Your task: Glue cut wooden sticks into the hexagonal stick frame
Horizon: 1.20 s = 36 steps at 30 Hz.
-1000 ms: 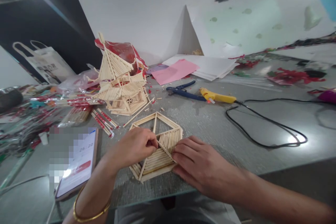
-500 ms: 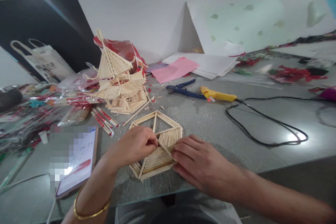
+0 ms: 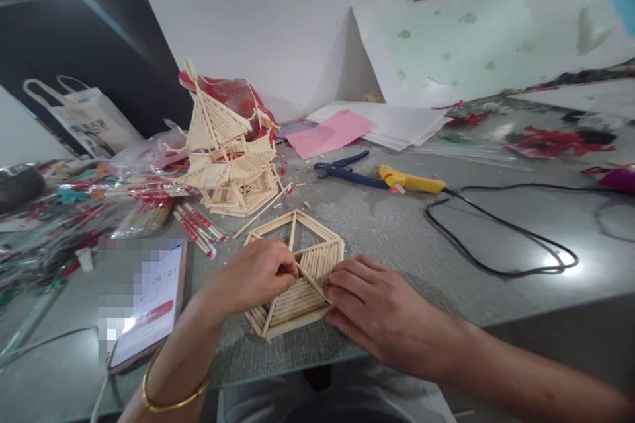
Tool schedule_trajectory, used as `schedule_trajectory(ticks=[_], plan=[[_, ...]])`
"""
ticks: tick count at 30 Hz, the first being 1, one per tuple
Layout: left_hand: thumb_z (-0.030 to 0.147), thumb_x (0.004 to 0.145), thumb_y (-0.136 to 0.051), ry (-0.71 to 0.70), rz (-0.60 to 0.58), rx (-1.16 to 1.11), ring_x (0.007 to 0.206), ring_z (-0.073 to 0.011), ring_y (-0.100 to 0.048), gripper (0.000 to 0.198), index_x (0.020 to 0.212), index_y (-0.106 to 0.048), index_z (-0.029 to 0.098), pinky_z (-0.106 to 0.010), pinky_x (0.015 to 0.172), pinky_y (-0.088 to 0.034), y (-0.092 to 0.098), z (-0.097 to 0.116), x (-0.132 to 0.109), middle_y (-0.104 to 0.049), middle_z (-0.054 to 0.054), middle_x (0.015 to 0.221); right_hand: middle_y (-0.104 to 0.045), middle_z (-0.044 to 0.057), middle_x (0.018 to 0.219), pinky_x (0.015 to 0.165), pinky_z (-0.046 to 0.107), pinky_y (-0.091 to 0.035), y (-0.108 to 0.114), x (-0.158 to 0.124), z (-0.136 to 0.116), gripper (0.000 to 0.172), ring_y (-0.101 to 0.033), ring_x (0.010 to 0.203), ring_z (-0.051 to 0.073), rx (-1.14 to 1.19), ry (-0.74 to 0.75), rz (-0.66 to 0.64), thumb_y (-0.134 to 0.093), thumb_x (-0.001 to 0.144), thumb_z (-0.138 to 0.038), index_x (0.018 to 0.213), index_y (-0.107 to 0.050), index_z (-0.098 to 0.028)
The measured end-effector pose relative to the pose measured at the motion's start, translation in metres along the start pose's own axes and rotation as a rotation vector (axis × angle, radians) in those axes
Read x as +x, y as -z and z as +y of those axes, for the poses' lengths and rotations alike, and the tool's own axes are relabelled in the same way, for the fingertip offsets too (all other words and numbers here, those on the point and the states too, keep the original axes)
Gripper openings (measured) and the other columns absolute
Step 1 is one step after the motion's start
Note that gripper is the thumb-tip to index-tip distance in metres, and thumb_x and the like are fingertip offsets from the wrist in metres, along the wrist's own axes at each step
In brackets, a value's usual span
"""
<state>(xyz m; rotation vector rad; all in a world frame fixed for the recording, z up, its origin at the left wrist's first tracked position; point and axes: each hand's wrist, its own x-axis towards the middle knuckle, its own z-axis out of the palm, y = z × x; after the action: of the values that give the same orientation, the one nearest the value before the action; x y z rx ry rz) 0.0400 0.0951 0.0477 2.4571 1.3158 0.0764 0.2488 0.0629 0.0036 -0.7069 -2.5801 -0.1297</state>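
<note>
Currently the left hand (image 3: 253, 277) pinches a thin stick (image 3: 311, 283) at the centre of the hexagonal frame (image 3: 320, 254), which lies flat near the table (image 3: 397, 231) edge. The right hand (image 3: 377, 310), fingers extended, presses its rim. Risk: uneven pressure may snap or skew sticks.

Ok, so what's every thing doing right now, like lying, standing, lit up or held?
Hexagon: flat on table, partly filled with sticks.
Stick: across hexagon, pinched by left hand.
Right hand: open, pressing hexagon's edge.
Tower: standing.
Glue gun: lying, cord attached.
Cutters: lying, unheld.
Phone: screen lit.
</note>
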Motion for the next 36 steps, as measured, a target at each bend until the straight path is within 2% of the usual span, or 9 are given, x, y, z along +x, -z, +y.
schedule_trajectory(ticks=[8, 10, 16, 19, 22, 25, 29, 31, 36], plan=[[0.020, 0.074, -0.047, -0.002, 0.001, -0.037, 0.069, -0.0118, -0.056, 0.022, 0.075, -0.069, 0.021, -0.024, 0.064, -0.036, 0.002, 0.000, -0.001, -0.065, 0.001, 0.074, -0.058, 0.005, 0.079, 0.073, 0.032, -0.041, -0.001, -0.001, -0.001, 0.022, -0.051, 0.079, 0.015, 0.003, -0.001, -0.001, -0.042, 0.089, -0.025, 0.079, -0.058, -0.015], [0.023, 0.077, -0.047, 0.008, 0.031, -0.078, 0.070, -0.0117, -0.057, 0.022, 0.078, -0.069, 0.022, -0.024, 0.065, -0.037, 0.004, 0.000, -0.002, -0.066, 0.001, 0.076, -0.058, 0.005, 0.080, 0.074, 0.032, -0.041, 0.002, -0.002, -0.002, 0.022, -0.051, 0.079, 0.015, 0.011, -0.005, 0.003, -0.042, 0.089, -0.026, 0.080, -0.058, -0.015], [0.029, 0.080, -0.046, 0.141, 0.292, -0.126, 0.069, -0.0116, -0.056, 0.024, 0.080, -0.068, 0.019, -0.023, 0.064, -0.038, 0.013, -0.004, -0.007, -0.066, 0.001, 0.075, -0.059, 0.009, 0.092, 0.079, 0.036, -0.040, 0.030, 0.000, 0.007, 0.021, -0.051, 0.089, 0.019, 0.046, -0.027, 0.031, -0.043, 0.089, -0.029, 0.093, -0.058, -0.014], [0.030, 0.079, -0.049, 0.125, 0.244, -0.134, 0.067, -0.0112, -0.056, 0.022, 0.079, -0.068, 0.020, -0.023, 0.062, -0.037, 0.014, -0.004, -0.009, -0.065, 0.001, 0.074, -0.060, 0.008, 0.090, 0.079, 0.037, -0.039, 0.042, 0.005, 0.013, 0.019, -0.052, 0.088, 0.019, 0.001, -0.038, 0.027, -0.043, 0.088, -0.024, 0.092, -0.059, -0.014], [0.032, 0.077, -0.051, 0.116, 0.178, -0.130, 0.067, -0.0111, -0.056, 0.020, 0.079, -0.068, 0.022, -0.023, 0.061, -0.037, 0.013, -0.003, -0.010, -0.065, 0.002, 0.075, -0.060, 0.007, 0.086, 0.077, 0.035, -0.039, 0.045, 0.009, 0.016, 0.018, -0.052, 0.083, 0.018, -0.010, -0.043, -0.054, -0.044, 0.087, -0.023, 0.090, -0.059, -0.015], [0.031, 0.077, -0.049, 0.182, 0.234, -0.036, 0.069, -0.0136, -0.056, 0.021, 0.078, -0.067, 0.022, -0.025, 0.062, -0.037, 0.011, -0.004, -0.009, -0.065, 0.000, 0.076, -0.060, 0.007, 0.086, 0.077, 0.032, -0.039, 0.040, 0.015, 0.024, 0.019, -0.052, 0.083, 0.017, 0.022, -0.045, -0.151, -0.042, 0.088, -0.022, 0.088, -0.060, -0.014], [0.030, 0.078, -0.046, 0.253, 0.252, 0.070, 0.070, -0.0167, -0.057, 0.023, 0.076, -0.066, 0.020, -0.027, 0.061, -0.036, 0.011, -0.009, -0.009, -0.065, -0.003, 0.074, -0.061, 0.008, 0.081, 0.066, 0.026, -0.038, 0.030, 0.038, 0.052, 0.022, -0.054, 0.076, 0.016, -0.057, -0.298, -0.258, -0.041, 0.086, -0.022, 0.082, -0.060, -0.013], [0.030, 0.077, -0.046, 0.269, 0.241, 0.101, 0.070, -0.0172, -0.057, 0.023, 0.076, -0.066, 0.020, -0.028, 0.062, -0.036, 0.010, -0.011, -0.008, -0.066, -0.003, 0.074, -0.062, 0.006, 0.077, 0.057, 0.023, -0.034, 0.025, 0.053, 0.068, 0.022, -0.053, 0.068, 0.014, 0.000, -0.417, -0.353, -0.044, 0.083, -0.026, 0.079, -0.061, -0.013], [0.031, 0.078, -0.045, 0.286, 0.233, 0.129, 0.074, -0.0183, -0.059, 0.023, 0.076, -0.066, 0.020, -0.028, 0.065, -0.037, 0.009, -0.014, -0.007, -0.067, -0.004, 0.077, -0.052, 0.000, 0.051, 0.046, 0.022, -0.026, 0.008, 0.081, 0.085, 0.023, -0.044, 0.049, 0.009, 0.179, -0.531, -0.503, -0.050, 0.074, -0.030, 0.061, -0.061, -0.014]])
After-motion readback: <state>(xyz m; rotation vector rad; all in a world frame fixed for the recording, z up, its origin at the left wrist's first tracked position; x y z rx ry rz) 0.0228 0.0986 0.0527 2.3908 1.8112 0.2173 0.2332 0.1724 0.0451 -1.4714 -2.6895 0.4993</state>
